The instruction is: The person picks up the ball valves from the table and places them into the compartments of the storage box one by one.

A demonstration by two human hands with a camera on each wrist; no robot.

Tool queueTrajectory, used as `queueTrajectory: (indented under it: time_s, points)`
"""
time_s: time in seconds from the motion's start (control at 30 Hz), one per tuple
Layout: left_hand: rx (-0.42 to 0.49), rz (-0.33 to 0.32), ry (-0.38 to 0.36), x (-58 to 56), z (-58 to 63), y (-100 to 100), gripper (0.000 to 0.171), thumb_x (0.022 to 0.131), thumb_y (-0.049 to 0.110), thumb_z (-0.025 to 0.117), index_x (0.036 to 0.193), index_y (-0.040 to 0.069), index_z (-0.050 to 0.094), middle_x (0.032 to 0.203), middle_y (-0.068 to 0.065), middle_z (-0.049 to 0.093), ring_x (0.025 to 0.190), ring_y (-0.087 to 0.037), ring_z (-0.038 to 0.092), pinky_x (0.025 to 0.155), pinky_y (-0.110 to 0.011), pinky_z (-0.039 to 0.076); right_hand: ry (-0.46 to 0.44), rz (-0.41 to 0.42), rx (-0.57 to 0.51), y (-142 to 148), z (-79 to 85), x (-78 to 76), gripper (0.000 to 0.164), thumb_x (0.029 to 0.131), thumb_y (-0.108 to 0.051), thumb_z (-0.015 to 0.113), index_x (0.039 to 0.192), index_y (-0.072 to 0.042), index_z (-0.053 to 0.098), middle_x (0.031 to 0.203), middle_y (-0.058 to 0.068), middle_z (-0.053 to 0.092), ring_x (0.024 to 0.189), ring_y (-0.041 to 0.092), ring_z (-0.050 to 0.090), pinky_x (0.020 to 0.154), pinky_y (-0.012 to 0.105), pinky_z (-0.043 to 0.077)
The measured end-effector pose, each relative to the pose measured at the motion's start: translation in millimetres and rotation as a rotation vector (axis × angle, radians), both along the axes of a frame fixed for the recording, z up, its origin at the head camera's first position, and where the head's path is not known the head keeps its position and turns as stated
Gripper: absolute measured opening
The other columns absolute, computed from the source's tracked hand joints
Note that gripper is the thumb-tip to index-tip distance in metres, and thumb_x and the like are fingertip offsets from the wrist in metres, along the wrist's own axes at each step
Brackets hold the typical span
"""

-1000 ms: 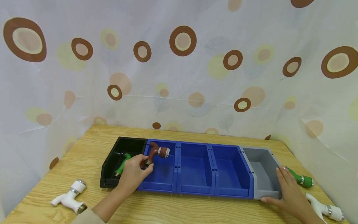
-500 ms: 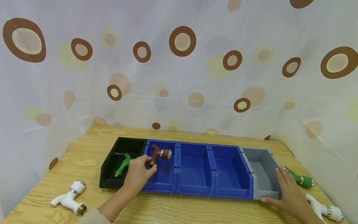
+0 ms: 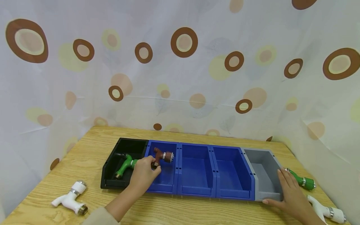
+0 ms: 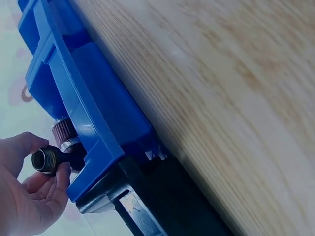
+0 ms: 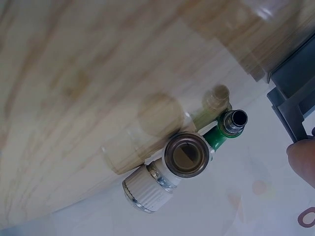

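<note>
The brown tap sits at the fingertips of the left hand, clearly the nearer of the two. We see that grip drawn in to the width of the threaded inlet, pinching the tap by this end and holding nothing else. From the pinch, the body runs away from the person: the spout at the far end, the ribbed knob out to the right, so most of the tap lies beyond the fingers. It is within the side walls of the blue bin; whether it touches the floor of it, we cannot tell. Just left of the hand, a green tap lies in the black bin. Farther left, a white tap lies on the desk. Well apart, at the row's right end, we find the right hand resting against the grey bin, fingers extended, pinching nothing that we can make out.
</note>
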State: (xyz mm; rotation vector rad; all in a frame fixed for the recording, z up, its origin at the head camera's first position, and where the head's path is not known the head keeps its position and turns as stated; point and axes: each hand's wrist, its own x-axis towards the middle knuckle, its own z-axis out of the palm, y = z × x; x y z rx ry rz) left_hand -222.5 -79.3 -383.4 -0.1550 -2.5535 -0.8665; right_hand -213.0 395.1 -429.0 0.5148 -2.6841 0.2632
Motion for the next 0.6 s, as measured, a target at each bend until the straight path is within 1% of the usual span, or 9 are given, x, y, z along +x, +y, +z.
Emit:
queueTrajectory:
  time_s: [0.1, 0.27, 0.37, 0.43, 0.53, 0.6]
  points:
    - [-0.007, -0.001, -0.019, -0.2, 0.6, 2, 0.009, 0.072, 0.005, 0.07, 0.078, 0.002, 0.065, 0.072, -0.007, 0.065, 0.065, -0.011, 0.057, 0.056, -0.024, 0.05, 0.002, 0.001, -0.002, 0, -0.4, -0.1, 0.124, 0.059, -0.048, 0.081, 0.142, 0.014, 0.015, 0.146, 0.035, 0.016, 0.144, 0.036, -0.006, 0.114, 0.034, -0.016]
    - [-0.053, 0.0, -0.057, 0.3, 0.5, 5, 0.008, 0.071, 0.004, 0.07, 0.076, 0.002, 0.063, 0.07, -0.006, 0.063, 0.063, -0.011, 0.056, 0.055, -0.025, 0.049, -0.009, 0.001, -0.004, 0, -0.7, -0.2, 0.123, 0.059, -0.048, 0.081, 0.141, 0.015, 0.016, 0.145, 0.037, 0.017, 0.143, 0.037, -0.006, 0.115, 0.036, -0.015]
    - [-0.081, 0.003, -0.075, 0.1, 1.0, 8, 0.009, 0.072, 0.005, 0.07, 0.072, 0.004, 0.06, 0.067, -0.005, 0.06, 0.06, -0.011, 0.052, 0.052, -0.024, 0.045, -0.037, -0.017, 0.0, 1, -0.6, 1.2, 0.124, 0.06, -0.048, 0.081, 0.142, 0.015, 0.013, 0.146, 0.037, 0.014, 0.143, 0.037, -0.009, 0.114, 0.039, -0.016]
    - [-0.097, 0.005, -0.074, 0.1, 1.8, 10, 0.012, 0.072, 0.005, 0.069, 0.069, 0.005, 0.057, 0.064, -0.003, 0.057, 0.058, -0.01, 0.049, 0.05, -0.024, 0.042, -0.046, -0.025, 0.0, 1, -0.1, 1.7, 0.124, 0.06, -0.048, 0.081, 0.142, 0.015, 0.013, 0.146, 0.037, 0.014, 0.143, 0.037, -0.01, 0.114, 0.041, -0.015]
    - [-0.112, 0.011, -0.076, -0.6, 1.7, 12, 0.017, 0.072, 0.004, 0.069, 0.065, 0.007, 0.054, 0.06, -0.002, 0.053, 0.055, -0.01, 0.046, 0.048, -0.024, 0.038, -0.035, -0.026, 0.003, 2, 0.2, 0.9, 0.124, 0.059, -0.048, 0.081, 0.142, 0.015, 0.014, 0.146, 0.037, 0.016, 0.143, 0.038, -0.007, 0.114, 0.041, -0.015]
    - [-0.115, 0.017, -0.092, -0.8, 0.9, 12, 0.018, 0.072, 0.004, 0.069, 0.064, 0.007, 0.052, 0.06, -0.001, 0.051, 0.055, -0.01, 0.045, 0.048, -0.023, 0.037, -0.025, -0.018, 0.002, 1, -0.2, 0.1, 0.123, 0.059, -0.049, 0.081, 0.142, 0.015, 0.015, 0.145, 0.037, 0.018, 0.143, 0.038, -0.005, 0.115, 0.039, -0.014]
